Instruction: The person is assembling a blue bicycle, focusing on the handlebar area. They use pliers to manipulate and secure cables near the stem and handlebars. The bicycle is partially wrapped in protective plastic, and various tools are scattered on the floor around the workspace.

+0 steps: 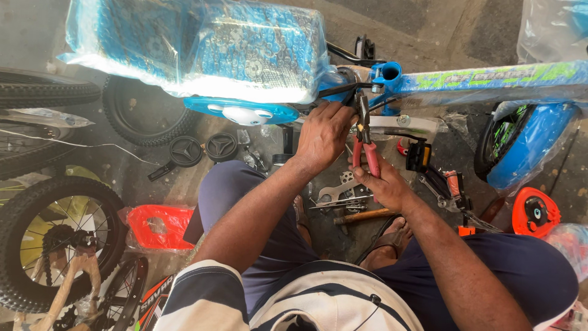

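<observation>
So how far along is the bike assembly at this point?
Partway. The blue frame already carries its wrapped seat. In hand: the right hand works red-handled pliers at the seat clamp while the left hand steadies the joint. Left: loose wheels, black pedals and an orange chain guard lie on the floor.

Pliers tips: the pliers vanish behind the blue frame.
Left hand fingertips: the left hand hides them.
Spoked wheel: cut off by left edge.

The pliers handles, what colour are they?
Red. The pliers are in the right hand, seen from the head view.
</observation>
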